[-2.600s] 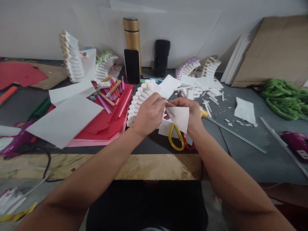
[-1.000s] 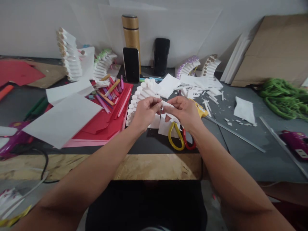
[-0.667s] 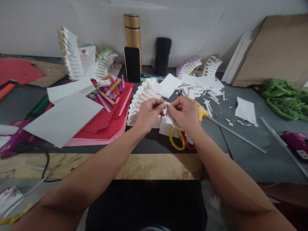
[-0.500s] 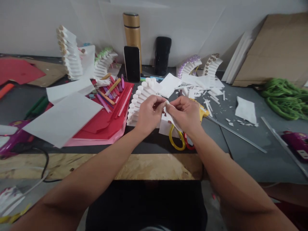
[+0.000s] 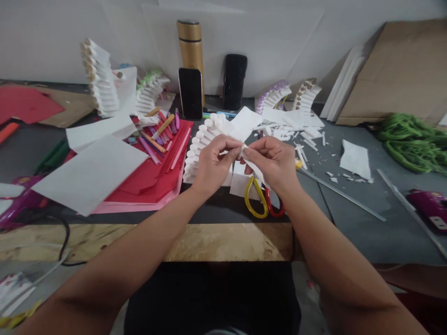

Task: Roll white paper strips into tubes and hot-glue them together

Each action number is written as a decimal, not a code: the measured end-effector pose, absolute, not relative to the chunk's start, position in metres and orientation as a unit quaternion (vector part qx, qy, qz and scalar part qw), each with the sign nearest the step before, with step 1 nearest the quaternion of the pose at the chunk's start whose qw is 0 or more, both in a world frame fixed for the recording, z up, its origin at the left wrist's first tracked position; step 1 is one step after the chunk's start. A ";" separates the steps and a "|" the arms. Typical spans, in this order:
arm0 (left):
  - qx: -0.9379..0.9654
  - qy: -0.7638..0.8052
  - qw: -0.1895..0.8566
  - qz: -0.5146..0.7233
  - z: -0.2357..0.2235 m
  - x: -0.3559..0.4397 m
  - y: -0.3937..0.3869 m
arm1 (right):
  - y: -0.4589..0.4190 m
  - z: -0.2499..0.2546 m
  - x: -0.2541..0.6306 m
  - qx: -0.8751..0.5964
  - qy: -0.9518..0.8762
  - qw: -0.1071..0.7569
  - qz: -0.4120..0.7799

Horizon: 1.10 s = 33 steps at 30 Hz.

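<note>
Over the middle of the table, my left hand (image 5: 217,163) and my right hand (image 5: 274,163) meet at the fingertips. Both pinch a small white paper strip (image 5: 257,171), whose loose end hangs below my right fingers; its upper end looks rolled, partly hidden by the fingers. Left of my left hand stands a curved row of white paper rolls (image 5: 195,149) with round white ends. Under my right hand lie scissors with yellow and red handles (image 5: 256,204), their blades hidden. A white paper sheet (image 5: 240,185) lies beneath my hands.
White paper scraps (image 5: 286,132) and a metal ruler (image 5: 345,195) lie to the right. Red sheets (image 5: 139,186) with markers (image 5: 164,125) are at left. Behind stand a phone (image 5: 190,93), a gold flask (image 5: 190,44) and a black case (image 5: 234,81). Green yarn (image 5: 412,144) sits far right.
My right hand has turned and shifted slightly right, covering most of the yellow thing behind it. The fingertips of both hands stay together on the paper strip.
</note>
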<state>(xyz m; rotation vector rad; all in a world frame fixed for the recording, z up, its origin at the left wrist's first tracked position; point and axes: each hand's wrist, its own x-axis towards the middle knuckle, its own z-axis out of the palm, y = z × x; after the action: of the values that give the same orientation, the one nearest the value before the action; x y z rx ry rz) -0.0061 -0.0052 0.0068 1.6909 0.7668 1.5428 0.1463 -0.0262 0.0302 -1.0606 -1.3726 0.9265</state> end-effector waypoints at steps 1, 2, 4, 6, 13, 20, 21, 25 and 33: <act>0.640 0.292 0.384 0.599 0.007 -0.006 -0.004 | -0.026 0.030 0.147 -0.444 -0.592 0.553 0.383; 0.625 0.287 0.409 0.599 0.007 -0.006 -0.003 | -0.026 0.030 0.148 -0.440 -0.603 0.549 0.376; 0.596 0.275 0.461 0.597 0.006 -0.006 0.001 | -0.026 0.030 0.150 -0.435 -0.618 0.542 0.368; 0.566 0.261 0.524 0.581 0.005 -0.008 0.005 | -0.028 0.031 0.150 -0.429 -0.625 0.536 0.372; 0.576 0.292 0.532 0.547 0.004 -0.015 0.009 | -0.027 0.032 0.147 -0.426 -0.629 0.524 0.384; 0.698 0.318 0.267 0.584 0.006 -0.009 -0.007 | -0.027 0.032 0.147 -0.481 -0.589 0.527 0.380; 0.702 0.319 0.253 0.584 0.007 -0.009 -0.007 | -0.027 0.032 0.147 -0.479 -0.588 0.528 0.381; 0.696 0.328 0.255 0.586 0.009 -0.011 -0.006 | -0.027 0.034 0.147 -0.463 -0.614 0.521 0.370; 0.720 0.319 0.216 0.578 0.005 -0.011 -0.005 | -0.027 0.033 0.147 -0.467 -0.599 0.510 0.405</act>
<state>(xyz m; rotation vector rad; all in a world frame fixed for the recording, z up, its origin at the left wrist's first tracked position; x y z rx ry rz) -0.0106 -0.0047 0.0053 1.9953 0.8831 1.6015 0.1468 -0.0269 0.0325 -1.1243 -1.4422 0.9742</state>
